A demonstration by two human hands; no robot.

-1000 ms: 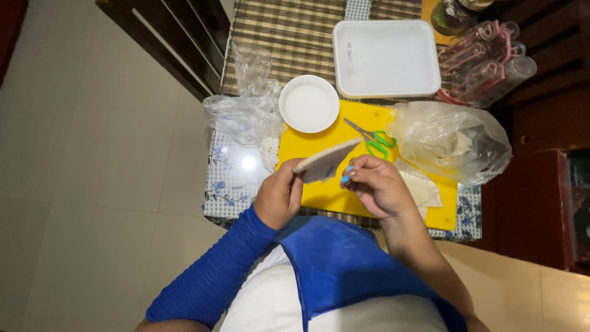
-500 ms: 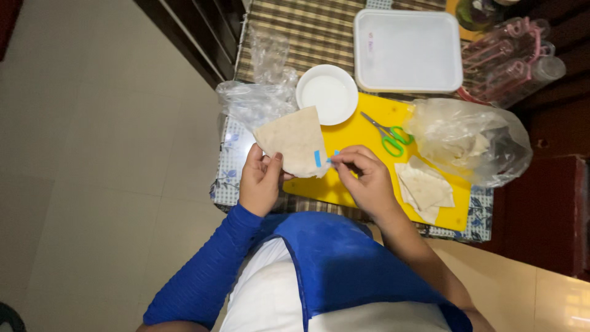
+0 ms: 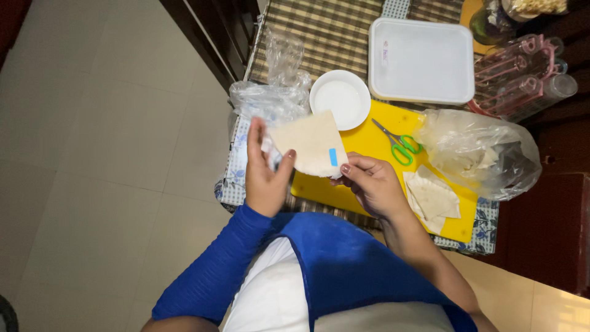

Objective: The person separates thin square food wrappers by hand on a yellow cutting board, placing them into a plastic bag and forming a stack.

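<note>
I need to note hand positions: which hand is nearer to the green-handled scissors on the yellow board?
Right. The right hand is just below-left of the green-handled scissors; the left hand is far left.

One white bowl (image 3: 340, 99), one white tray (image 3: 421, 59), one pair of green scissors (image 3: 398, 142), two plastic bags (image 3: 476, 152).

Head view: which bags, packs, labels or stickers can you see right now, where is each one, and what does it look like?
Clear plastic bag: right of the yellow board, crumpled, pale sheets inside.
Crumpled clear bag: table's left edge, behind the left hand.
Blue sticker: small rectangle on the pale sheet held by both hands, near the right hand.
Label: small strip on the white square tray, too small to make out.
</note>
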